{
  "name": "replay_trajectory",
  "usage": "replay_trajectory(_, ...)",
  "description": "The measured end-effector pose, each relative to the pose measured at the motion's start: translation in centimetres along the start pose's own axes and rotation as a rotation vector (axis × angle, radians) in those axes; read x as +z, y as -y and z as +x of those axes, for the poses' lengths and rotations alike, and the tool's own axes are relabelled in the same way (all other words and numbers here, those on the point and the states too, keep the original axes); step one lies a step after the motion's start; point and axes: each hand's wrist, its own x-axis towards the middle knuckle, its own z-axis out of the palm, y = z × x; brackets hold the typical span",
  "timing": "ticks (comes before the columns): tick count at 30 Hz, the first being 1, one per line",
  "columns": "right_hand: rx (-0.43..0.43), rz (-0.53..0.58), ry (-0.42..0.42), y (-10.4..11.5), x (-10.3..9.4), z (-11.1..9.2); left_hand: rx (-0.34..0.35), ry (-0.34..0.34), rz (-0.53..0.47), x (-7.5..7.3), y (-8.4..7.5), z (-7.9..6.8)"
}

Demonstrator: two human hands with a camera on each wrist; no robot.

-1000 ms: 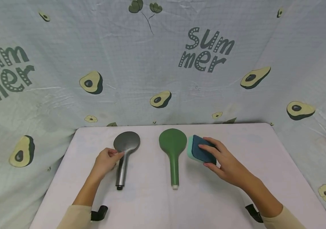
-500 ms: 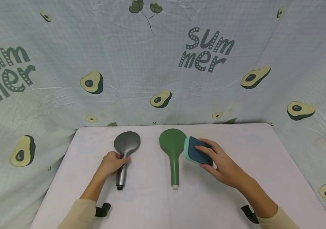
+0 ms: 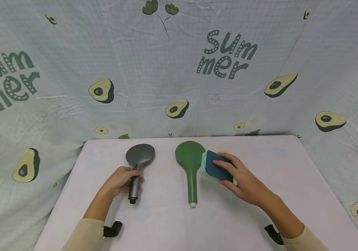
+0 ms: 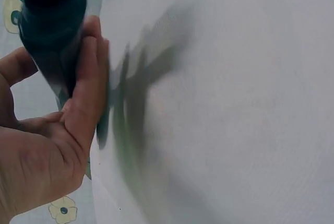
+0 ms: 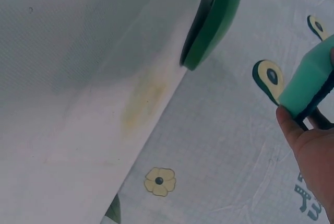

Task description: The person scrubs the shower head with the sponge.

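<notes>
My left hand (image 3: 120,181) grips a dark grey shower head (image 3: 140,154) by its handle, thumb across the front and fingers wrapped behind. In the left wrist view the handle's open end (image 4: 52,25) points toward the camera, and a shadow of hand and handle falls on the table. In my right hand (image 3: 245,183) is a sponge (image 3: 217,168) with a dark blue scouring side and mint foam, pinched between thumb and fingers. Its left edge comes right up to the round head of a green shower head (image 3: 190,155), which lies on the table between the hands.
The table has a pale pinkish cover (image 3: 166,223). Behind it hangs a light fabric sheet (image 3: 135,62) printed with avocados and lettering. Black straps (image 3: 113,229) show at both wrists. A yellowish stain (image 5: 143,101) marks the table cover near its edge.
My left hand has closed round the grey shower head's handle, and the handle end has risen slightly. My right hand has brought the sponge a little left, toward the green shower head.
</notes>
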Motion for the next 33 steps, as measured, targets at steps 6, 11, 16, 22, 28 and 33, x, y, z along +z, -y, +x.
replay_trajectory(6,-0.002,-0.011,-0.003,0.1,-0.2,0.2,0.027,0.108,-0.187,0.0,-0.2,0.2)
replay_trajectory(11,0.007,-0.024,0.010,0.1,-0.3,0.3,0.067,0.122,-0.221,0.4,0.2,0.3)
replay_trajectory(16,0.004,-0.031,0.011,0.1,-0.5,0.5,0.118,0.082,-0.239,1.0,0.2,0.2)
replay_trajectory(22,-0.016,-0.017,0.009,0.1,-0.8,1.3,0.220,0.011,-0.247,2.1,-0.6,-0.1)
replay_trajectory(28,-0.044,-0.047,0.003,0.5,-1.3,2.6,0.301,-0.061,-0.186,3.9,-2.1,-0.7)
replay_trajectory(33,-0.072,-0.053,-0.017,1.1,-1.3,3.9,0.353,-0.072,-0.139,5.6,-3.4,-1.5)
